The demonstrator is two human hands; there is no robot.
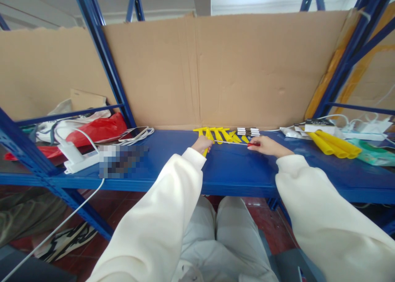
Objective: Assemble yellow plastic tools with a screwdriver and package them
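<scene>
My left hand (203, 144) is closed on a yellow piece (205, 152), whose lower end sticks out below the fingers. Pinched in my right hand (261, 145) is a small red object (253, 144). A thin pale strip (230, 142) stretches between the two hands, just above the blue shelf (237, 167). Behind it lie several yellow T-shaped pieces (218, 133) in a row. Beside them, nearer my right hand, sits a stack of small white and dark pieces (248, 131).
Rolled yellow sheets (335, 144), a green packet (372, 152) and white boxes (367, 130) lie at the right. On the left are a power strip (89, 158), a red bag (101, 130) and cables (138, 135). A cardboard panel (247, 72) stands behind. Another person's leg shows lower left.
</scene>
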